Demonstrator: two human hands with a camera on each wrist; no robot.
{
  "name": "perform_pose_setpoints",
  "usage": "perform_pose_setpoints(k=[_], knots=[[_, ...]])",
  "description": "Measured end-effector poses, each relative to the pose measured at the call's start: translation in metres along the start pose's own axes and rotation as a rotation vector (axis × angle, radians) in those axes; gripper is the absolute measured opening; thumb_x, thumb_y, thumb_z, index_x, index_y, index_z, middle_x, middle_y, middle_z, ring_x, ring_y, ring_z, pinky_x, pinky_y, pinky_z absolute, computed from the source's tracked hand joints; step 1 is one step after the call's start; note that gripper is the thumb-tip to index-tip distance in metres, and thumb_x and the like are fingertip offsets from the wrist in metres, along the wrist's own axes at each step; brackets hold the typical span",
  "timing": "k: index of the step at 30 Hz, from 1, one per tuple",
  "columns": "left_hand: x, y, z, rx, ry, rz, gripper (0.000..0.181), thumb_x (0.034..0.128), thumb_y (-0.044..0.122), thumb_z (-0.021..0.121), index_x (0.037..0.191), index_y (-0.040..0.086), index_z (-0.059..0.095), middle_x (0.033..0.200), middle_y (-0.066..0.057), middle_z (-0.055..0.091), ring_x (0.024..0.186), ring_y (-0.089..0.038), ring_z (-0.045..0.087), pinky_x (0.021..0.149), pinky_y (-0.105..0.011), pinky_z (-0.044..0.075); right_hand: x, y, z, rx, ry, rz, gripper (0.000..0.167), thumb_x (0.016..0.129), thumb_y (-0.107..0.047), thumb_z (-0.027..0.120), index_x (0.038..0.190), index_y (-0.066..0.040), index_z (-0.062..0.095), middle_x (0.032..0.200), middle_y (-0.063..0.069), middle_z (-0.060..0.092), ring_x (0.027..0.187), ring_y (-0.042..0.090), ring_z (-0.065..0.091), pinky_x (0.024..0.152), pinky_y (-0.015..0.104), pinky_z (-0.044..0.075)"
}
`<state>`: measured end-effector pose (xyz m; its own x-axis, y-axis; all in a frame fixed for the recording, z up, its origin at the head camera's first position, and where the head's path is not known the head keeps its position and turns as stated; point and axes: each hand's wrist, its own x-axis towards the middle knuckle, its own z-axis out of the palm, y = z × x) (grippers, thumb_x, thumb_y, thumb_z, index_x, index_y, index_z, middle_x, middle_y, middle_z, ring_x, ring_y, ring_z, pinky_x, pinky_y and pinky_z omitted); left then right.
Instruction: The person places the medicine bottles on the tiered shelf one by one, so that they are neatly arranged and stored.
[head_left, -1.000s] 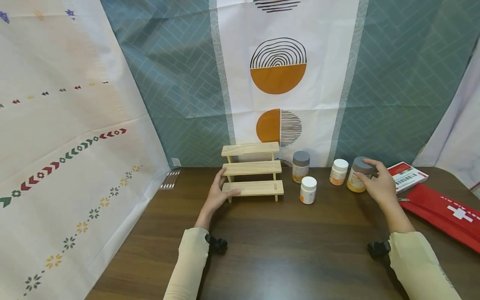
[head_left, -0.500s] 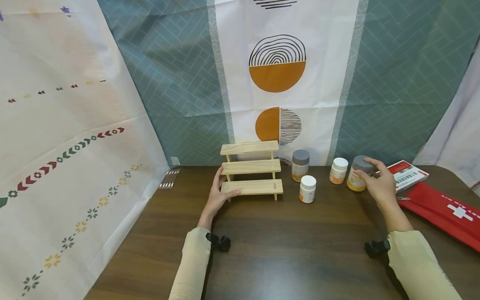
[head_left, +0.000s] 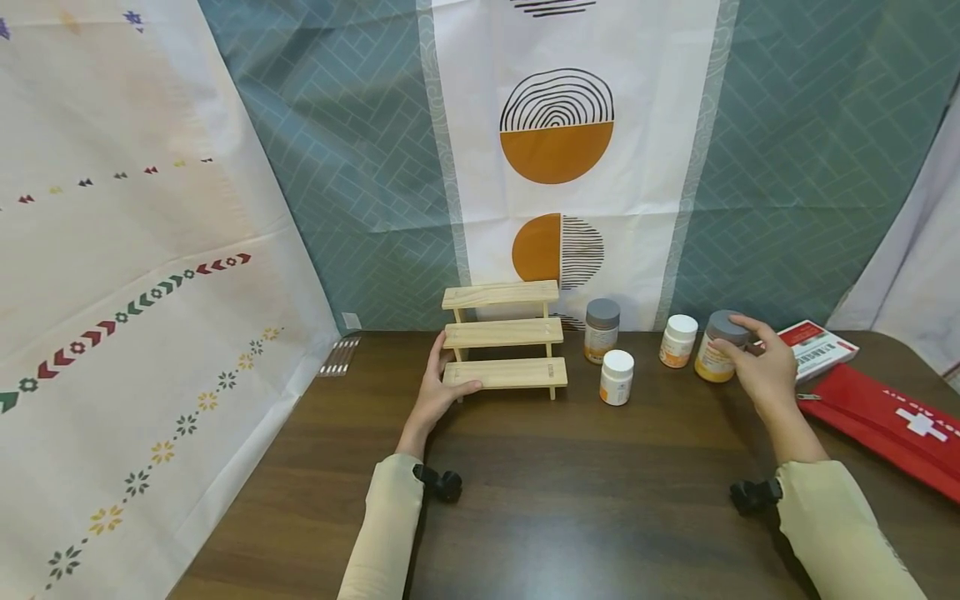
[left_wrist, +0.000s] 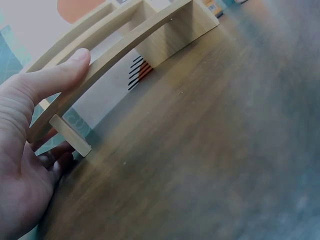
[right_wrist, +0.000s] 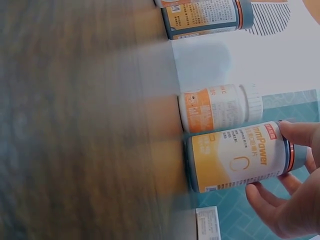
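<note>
A three-step wooden display stand (head_left: 504, 333) stands at the back of the table. My left hand (head_left: 431, 396) grips its left end; in the left wrist view the thumb (left_wrist: 65, 72) lies over the lowest step and the fingers go beneath and behind it. To the right, my right hand (head_left: 768, 371) holds a grey-lidded vitamin bottle (head_left: 711, 360) with a yellow and white label. The right wrist view has the thumb near the lid of this bottle (right_wrist: 235, 157) and the fingers along the opposite side. The bottle stands upright on the table.
A white-capped bottle (head_left: 677, 342) stands close beside the held one. Another grey-lidded bottle (head_left: 601, 332) and a white bottle (head_left: 617, 379) are right of the stand. A red-and-white box (head_left: 817, 350) and red first aid pouch (head_left: 885, 425) lie far right; clear ampoules (head_left: 340, 358) lie left.
</note>
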<state>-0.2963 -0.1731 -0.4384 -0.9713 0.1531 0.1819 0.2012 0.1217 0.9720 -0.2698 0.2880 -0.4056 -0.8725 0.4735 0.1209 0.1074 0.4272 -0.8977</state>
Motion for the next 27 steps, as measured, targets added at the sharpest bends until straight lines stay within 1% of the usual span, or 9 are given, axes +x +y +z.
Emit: perform_pose_setpoints(k=[3, 6, 9, 15, 16, 17, 21, 24, 27], knots=[[0.000, 0.000, 0.000, -0.002, 0.000, 0.007, 0.111, 0.0788, -0.002, 0.077, 0.159, 0.021, 0.003, 0.158, -0.022, 0.026, 0.139, -0.044, 0.038, 0.108, -0.049, 0.037, 0.000, -0.001, -0.001, 0.005, 0.012, 0.005, 0.053, 0.091, -0.034, 0.068, 0.141, -0.026, 0.054, 0.150, 0.015, 0.046, 0.126, 0.036, 0.052, 0.075, 0.012, 0.038], [0.000, -0.001, 0.000, 0.004, 0.004, 0.015, 0.111, 0.0785, -0.003, 0.077, 0.159, 0.018, 0.003, 0.159, -0.022, 0.024, 0.141, -0.045, 0.034, 0.110, -0.053, 0.035, 0.000, -0.003, -0.002, 0.008, 0.023, 0.004, 0.053, 0.091, -0.034, 0.068, 0.141, -0.026, 0.054, 0.150, 0.013, 0.046, 0.128, 0.035, 0.052, 0.082, 0.015, 0.044], [0.000, -0.001, 0.000, 0.014, 0.007, 0.017, 0.111, 0.0782, -0.002, 0.077, 0.159, 0.016, 0.004, 0.159, -0.023, 0.025, 0.141, -0.045, 0.034, 0.109, -0.053, 0.035, 0.001, -0.006, -0.003, 0.010, 0.042, 0.000, 0.052, 0.090, -0.033, 0.069, 0.140, -0.026, 0.055, 0.150, 0.012, 0.047, 0.128, 0.035, 0.053, 0.092, 0.020, 0.047], [-0.001, -0.003, 0.000, 0.009, 0.016, 0.019, 0.110, 0.0776, -0.003, 0.078, 0.159, 0.018, 0.007, 0.157, -0.024, 0.028, 0.139, -0.045, 0.036, 0.109, -0.052, 0.035, -0.002, -0.015, -0.006, 0.018, 0.083, 0.002, 0.050, 0.089, -0.030, 0.071, 0.137, -0.028, 0.058, 0.146, 0.008, 0.051, 0.120, 0.026, 0.056, 0.081, 0.010, 0.041], [0.000, -0.007, 0.000, 0.014, 0.019, 0.029, 0.110, 0.0779, -0.001, 0.079, 0.159, 0.020, 0.007, 0.157, -0.023, 0.029, 0.138, -0.045, 0.038, 0.108, -0.050, 0.036, -0.002, -0.017, -0.007, 0.031, 0.085, 0.002, 0.050, 0.088, -0.030, 0.071, 0.136, -0.029, 0.058, 0.145, 0.007, 0.051, 0.116, 0.021, 0.057, 0.077, 0.008, 0.040], [0.000, -0.007, -0.001, 0.012, 0.018, 0.024, 0.110, 0.0780, -0.001, 0.079, 0.159, 0.021, 0.007, 0.157, -0.023, 0.029, 0.137, -0.044, 0.039, 0.107, -0.049, 0.037, -0.002, -0.018, -0.008, 0.041, 0.084, 0.002, 0.049, 0.089, -0.030, 0.071, 0.136, -0.030, 0.058, 0.145, 0.006, 0.050, 0.115, 0.019, 0.058, 0.075, 0.007, 0.040], [0.001, -0.006, -0.001, 0.022, 0.015, 0.016, 0.110, 0.0786, 0.000, 0.078, 0.159, 0.020, 0.006, 0.157, -0.023, 0.029, 0.133, -0.042, 0.045, 0.098, -0.035, 0.043, -0.006, -0.024, -0.011, 0.100, 0.084, -0.019, 0.049, 0.087, -0.028, 0.073, 0.134, -0.031, 0.060, 0.137, 0.000, 0.052, 0.096, -0.001, 0.054, 0.067, 0.003, 0.041], [-0.001, -0.001, 0.000, 0.021, 0.012, 0.003, 0.109, 0.0793, -0.001, 0.077, 0.159, 0.018, 0.005, 0.156, -0.025, 0.029, 0.131, -0.043, 0.046, 0.091, -0.029, 0.044, -0.008, -0.029, -0.013, 0.134, 0.096, -0.048, 0.048, 0.086, -0.026, 0.075, 0.132, -0.030, 0.062, 0.128, -0.006, 0.055, 0.088, -0.008, 0.051, 0.062, 0.004, 0.041], [-0.003, 0.000, 0.001, 0.019, 0.017, -0.003, 0.108, 0.0796, -0.001, 0.077, 0.159, 0.020, 0.005, 0.155, -0.026, 0.030, 0.131, -0.043, 0.046, 0.089, -0.027, 0.043, -0.010, -0.034, -0.013, 0.146, 0.123, -0.077, 0.047, 0.086, -0.022, 0.075, 0.131, -0.029, 0.064, 0.122, -0.009, 0.056, 0.083, -0.010, 0.050, 0.059, 0.004, 0.041]])
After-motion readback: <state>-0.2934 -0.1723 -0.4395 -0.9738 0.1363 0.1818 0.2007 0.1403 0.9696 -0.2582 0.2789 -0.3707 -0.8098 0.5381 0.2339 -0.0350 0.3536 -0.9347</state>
